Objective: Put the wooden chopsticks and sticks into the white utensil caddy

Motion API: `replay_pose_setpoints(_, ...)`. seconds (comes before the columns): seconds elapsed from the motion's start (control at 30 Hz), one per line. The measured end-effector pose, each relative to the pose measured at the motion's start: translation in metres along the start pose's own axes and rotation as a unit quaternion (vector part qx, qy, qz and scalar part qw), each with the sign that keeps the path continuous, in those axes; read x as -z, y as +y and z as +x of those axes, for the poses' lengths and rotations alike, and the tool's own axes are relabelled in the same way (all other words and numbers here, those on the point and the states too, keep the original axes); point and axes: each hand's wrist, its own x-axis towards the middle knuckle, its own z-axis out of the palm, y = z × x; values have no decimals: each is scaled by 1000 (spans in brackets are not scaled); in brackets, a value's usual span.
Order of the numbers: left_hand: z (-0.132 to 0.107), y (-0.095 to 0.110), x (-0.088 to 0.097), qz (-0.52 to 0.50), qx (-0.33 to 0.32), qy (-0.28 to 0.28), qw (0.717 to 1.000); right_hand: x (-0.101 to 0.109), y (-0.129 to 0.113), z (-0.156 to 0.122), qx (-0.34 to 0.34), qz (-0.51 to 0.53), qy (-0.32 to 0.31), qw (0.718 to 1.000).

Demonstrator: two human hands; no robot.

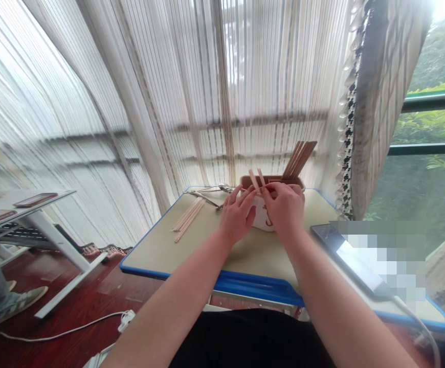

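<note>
A white-fronted cutlery holder (pixel 259 219) with a brown rim stands at the back of the small table. My left hand (pixel 237 213) is at its left side, fingers over the rim and thumb against the front. My right hand (pixel 286 204) pinches pale wooden chopsticks (pixel 261 177) above the opening; their tips stick up between both hands. Dark brown chopsticks (pixel 299 159) lean upright in the holder's right part. To the left, several pale sticks (pixel 187 220) lie in a bundle on the tabletop. Metal cutlery (pixel 207 198) rests behind them, near my left fingers.
The beige table (pixel 161 255) has a blue edge. A tablet-like device (pixel 345 255), partly blurred out, lies at right with a white cable (pixel 418 319). Sheer curtains (pixel 192 92) hang close behind. Another desk (pixel 63 197) and a person's shoe (pixel 26 301) are at left.
</note>
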Motion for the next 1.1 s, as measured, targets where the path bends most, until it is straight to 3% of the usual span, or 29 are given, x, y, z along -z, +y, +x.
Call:
replay_pose_setpoints(0.5,1,2,3,-3,-4,-7,1000,-5,-3,-4,22,-26,-23,999)
replay_pose_setpoints(0.6,1,1,2,-2,-9,-5,1000,-4,-1,-1,16,4,4,1000)
replay_pose_setpoints(0.7,0,0,1,0,-9,-3,1000,4,0,1,8,77,78,994)
replay_pose_setpoints(0.93,0,-1,0,2,-1,42,999,24,-5,4,-76,255,279,923)
replay_pose_setpoints(1.0,0,-2,1,-1,0,70,998,23,-4,8,-112,316,297,894)
replay_pose_setpoints(1.1,0,-2,3,-9,11,115,993,16,-2,13,-163,429,255,851)
